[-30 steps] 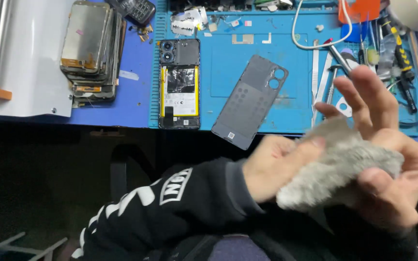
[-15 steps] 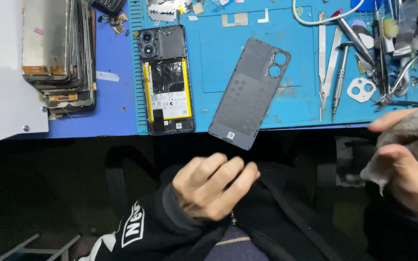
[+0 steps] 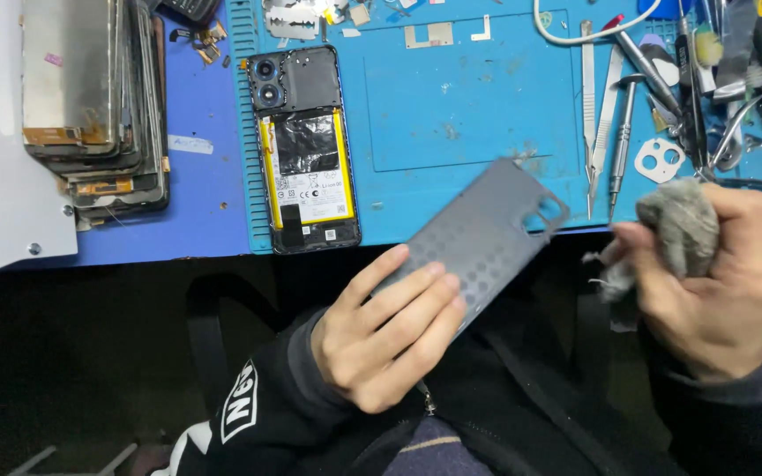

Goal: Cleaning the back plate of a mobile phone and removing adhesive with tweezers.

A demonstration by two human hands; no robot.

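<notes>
The left hand holds a grey phone back cover by its near end, the fingers laid flat across the top face and curled loosely around the edge, so the cover tilts up and away toward the far right, its camera cutout at the far end. The cover hangs over the near edge of the light blue work mat, above the dark lap. The right hand is closed tightly around a crumpled grey cloth, which bulges out above the thumb and fingers; it sits just to the right of the cover, not touching it. On the mat to the left lies an opened phone with its yellow-edged battery showing and the camera end pointing far. Further left, on the darker blue surface, stands a stack of phone screens. On the far right of the mat lie tweezers, a screwdriver, a small white camera ring piece and a cluster of other tools.
</notes>
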